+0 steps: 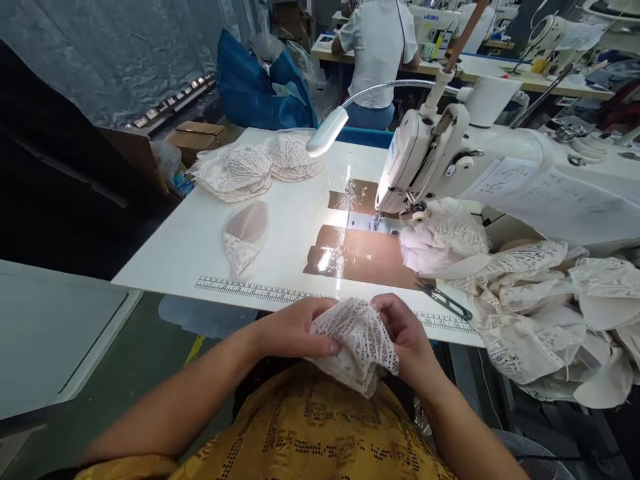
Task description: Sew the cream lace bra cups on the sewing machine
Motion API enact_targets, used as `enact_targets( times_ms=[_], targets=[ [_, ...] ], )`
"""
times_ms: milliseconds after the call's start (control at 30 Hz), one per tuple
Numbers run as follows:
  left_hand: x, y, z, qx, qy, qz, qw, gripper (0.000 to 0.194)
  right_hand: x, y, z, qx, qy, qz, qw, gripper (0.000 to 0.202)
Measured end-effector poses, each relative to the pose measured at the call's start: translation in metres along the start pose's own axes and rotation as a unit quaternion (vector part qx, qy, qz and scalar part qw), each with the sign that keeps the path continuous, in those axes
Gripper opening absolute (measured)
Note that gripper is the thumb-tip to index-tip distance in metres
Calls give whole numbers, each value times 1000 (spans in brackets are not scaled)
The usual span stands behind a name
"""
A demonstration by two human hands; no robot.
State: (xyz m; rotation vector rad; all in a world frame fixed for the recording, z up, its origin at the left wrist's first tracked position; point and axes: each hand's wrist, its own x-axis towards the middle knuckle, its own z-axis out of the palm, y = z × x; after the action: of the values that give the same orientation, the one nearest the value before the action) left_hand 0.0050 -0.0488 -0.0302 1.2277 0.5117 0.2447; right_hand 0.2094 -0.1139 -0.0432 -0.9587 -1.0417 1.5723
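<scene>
Between my two hands, just in front of the table's near edge, is a white lace bra cup (355, 340), partly folded. My left hand (300, 330) grips its left side, thumb pressed on the lace. On the other side my right hand (403, 333) pinches the upper right edge, its fingertips partly hidden by the cloth. A single lace and mesh piece (246, 233) lies on the table to the left. Beyond it sits a stack of lace cups (240, 170). Thread snips (445, 300) rest near the table edge, right of my hands.
A white sewing machine (450, 153) stands at the right, its lamp (327, 131) bent over the table (175, 247). Lace pieces (545, 313) are heaped at the right edge. A blue bag (260, 87) stands behind. Farther back a person (377, 53) sits at another machine table.
</scene>
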Motion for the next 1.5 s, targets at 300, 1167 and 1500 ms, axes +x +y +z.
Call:
enact_targets(
  times_ms=[300, 1167, 1500],
  targets=[
    [11, 13, -16, 56, 57, 10, 997, 28, 28, -14, -22, -136, -27, -48, 989, 22],
    [27, 5, -6, -238, 47, -8, 970, 26, 60, -24, -27, -22, 171, -57, 983, 10],
    [24, 62, -45, 170, 149, 34, 973, 42, 69, -43, -13, -238, -71, -31, 968, 11]
  ],
)
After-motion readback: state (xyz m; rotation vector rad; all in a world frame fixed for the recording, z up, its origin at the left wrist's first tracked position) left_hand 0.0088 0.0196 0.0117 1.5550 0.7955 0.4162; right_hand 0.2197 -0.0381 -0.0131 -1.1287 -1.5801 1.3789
